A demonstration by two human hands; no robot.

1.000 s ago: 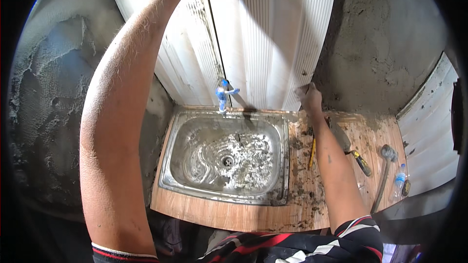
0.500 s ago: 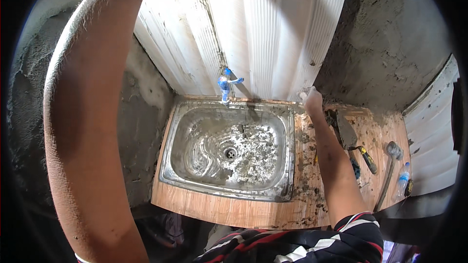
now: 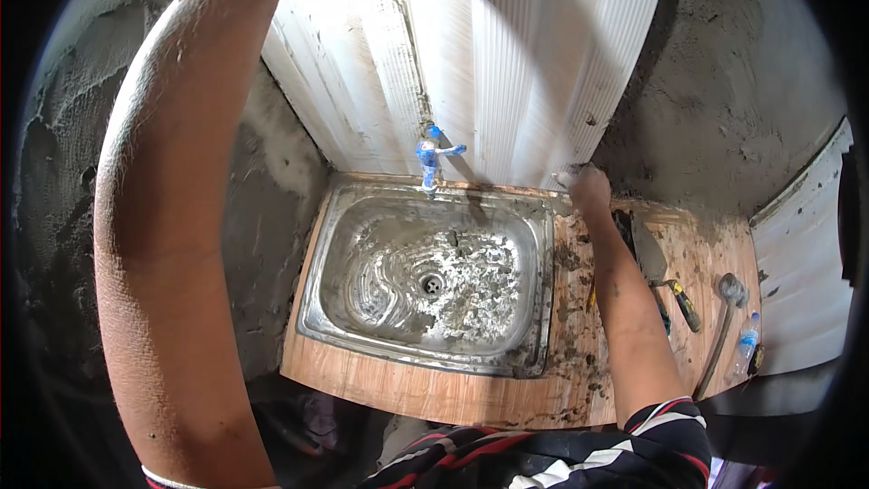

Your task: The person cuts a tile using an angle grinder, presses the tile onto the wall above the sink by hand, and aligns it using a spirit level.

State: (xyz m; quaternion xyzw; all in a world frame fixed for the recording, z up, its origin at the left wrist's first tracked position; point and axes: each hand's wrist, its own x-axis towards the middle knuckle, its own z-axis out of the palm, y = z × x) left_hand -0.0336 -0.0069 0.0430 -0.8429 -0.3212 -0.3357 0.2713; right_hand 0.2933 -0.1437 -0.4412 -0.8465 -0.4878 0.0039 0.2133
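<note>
A dirty steel sink (image 3: 534,244) sits sunk in a wood-grain countertop (image 3: 434,391), its basin smeared with grey mortar around the drain (image 3: 433,284); a blue tap (image 3: 427,156) stands at the back rim; on the counter to the right lie a trowel (image 3: 648,254), a yellow-handled screwdriver (image 3: 683,304), a grey hose (image 3: 720,337) and a small plastic bottle (image 3: 746,344); rough cement walls (image 3: 724,81) flank the corner

A kitchen corner under construction.

Rough grey cement walls (image 3: 724,81) flanked white ribbed panels (image 3: 507,54); a mortar-spattered steel sink (image 3: 425,281) sat in a wood-look countertop (image 3: 434,389), a blue tap (image 3: 430,158) at the far side and a trowel (image 3: 647,254) lying to the right.
</note>
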